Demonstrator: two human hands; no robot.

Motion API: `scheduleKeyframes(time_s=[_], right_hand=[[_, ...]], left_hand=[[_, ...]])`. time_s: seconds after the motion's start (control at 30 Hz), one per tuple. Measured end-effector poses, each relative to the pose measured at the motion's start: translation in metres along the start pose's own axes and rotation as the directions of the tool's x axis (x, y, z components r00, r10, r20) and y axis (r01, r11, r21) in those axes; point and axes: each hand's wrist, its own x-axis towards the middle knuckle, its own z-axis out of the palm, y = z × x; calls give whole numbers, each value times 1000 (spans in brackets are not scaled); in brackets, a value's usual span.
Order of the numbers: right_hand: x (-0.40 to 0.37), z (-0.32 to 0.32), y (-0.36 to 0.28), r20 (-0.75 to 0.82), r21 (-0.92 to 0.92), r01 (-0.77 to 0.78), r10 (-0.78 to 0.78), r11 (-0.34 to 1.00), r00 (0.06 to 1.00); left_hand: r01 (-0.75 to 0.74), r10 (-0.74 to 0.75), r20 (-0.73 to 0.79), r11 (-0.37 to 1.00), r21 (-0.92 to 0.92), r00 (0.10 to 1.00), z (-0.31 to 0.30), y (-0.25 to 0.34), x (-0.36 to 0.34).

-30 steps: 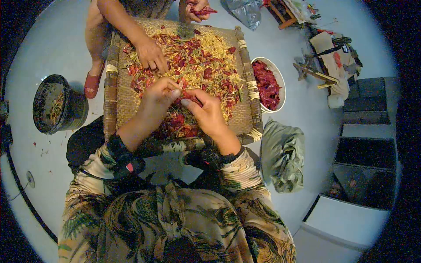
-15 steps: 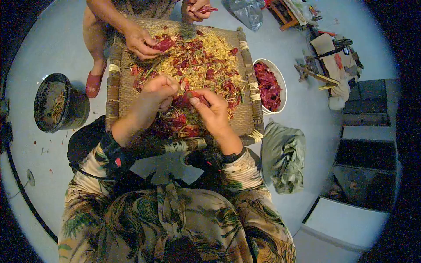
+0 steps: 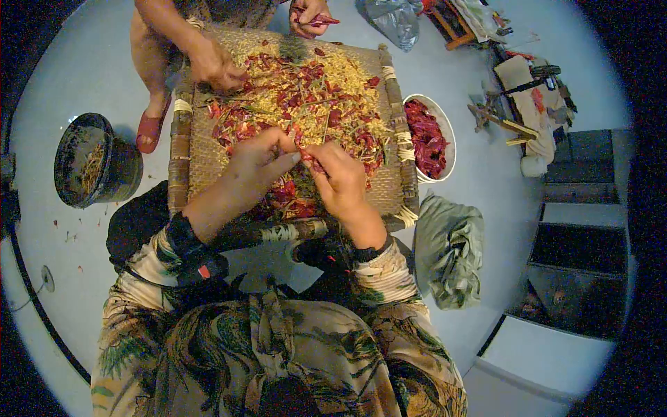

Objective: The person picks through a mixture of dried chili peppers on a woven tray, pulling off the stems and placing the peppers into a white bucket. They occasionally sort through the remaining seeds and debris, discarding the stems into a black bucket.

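A dried red chili (image 3: 304, 156) is pinched between my two hands over the front part of a woven tray (image 3: 201, 160). My left hand (image 3: 260, 161) is closed, with thumb and forefinger at the chili's left end. The fingers of my right hand (image 3: 338, 178) are closed around its other side, hiding part of it. Beneath and beyond them, yellow seeds (image 3: 347, 69) and broken red chili pieces (image 3: 285, 193) with stems are spread over the weave.
Across the tray, another person's hand (image 3: 212, 66) reaches into the seeds; their other hand (image 3: 310, 17) holds red chilies. A white bucket (image 3: 453, 149) of red chilies stands right, beside a greenish plastic bag (image 3: 450, 250). A dark bucket (image 3: 128, 170) with scraps stands left.
My left hand has moved right and down, and its fingertips now meet the chili at my right hand. The other person's hand has dipped to the seeds; the chili seen in it no longer shows.
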Motion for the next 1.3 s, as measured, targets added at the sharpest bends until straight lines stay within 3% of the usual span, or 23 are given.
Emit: scheduleKeyframes(time_s=[0.03,0.13,0.33,0.43,0.67,0.77,0.87,0.93,1.03,1.23,1.3], right_hand=[[-1,-1,1,7,-25,17,-16,1000,1000],[-2,-1,-1,32,-49,37,-35,998,999],[-6,3,1,70,-128,73,-64,989,995],[-5,2,-3,81,-104,69,-61,992,995],[-4,0,-4,53,-34,51,-49,998,997],[-4,4,-6,59,161,-221,214,962,975],[-11,12,6,91,393,-399,397,828,913],[-6,9,-1,113,447,-441,440,778,891],[-4,9,-1,118,534,-464,481,707,869],[-7,10,14,86,555,-450,491,699,867],[-5,11,12,79,583,-448,502,678,861]], left_hand=[[-67,69,-33,997,34,997,1,-2,0],[-92,94,-11,987,136,996,-2,-1,-2],[27,-25,52,998,-48,998,-1,-7,-3],[99,-100,97,995,15,990,-2,-5,-3],[91,-84,54,983,-160,995,4,-10,-5],[109,-106,29,965,-239,994,7,-11,-7],[175,-168,47,945,-278,985,8,-9,-6],[266,-251,90,890,-370,964,5,2,-6],[322,-212,242,634,-703,947,0,-3,-2],[281,-118,257,482,-830,959,-25,9,6],[310,-181,252,527,-791,951,-25,13,5]])
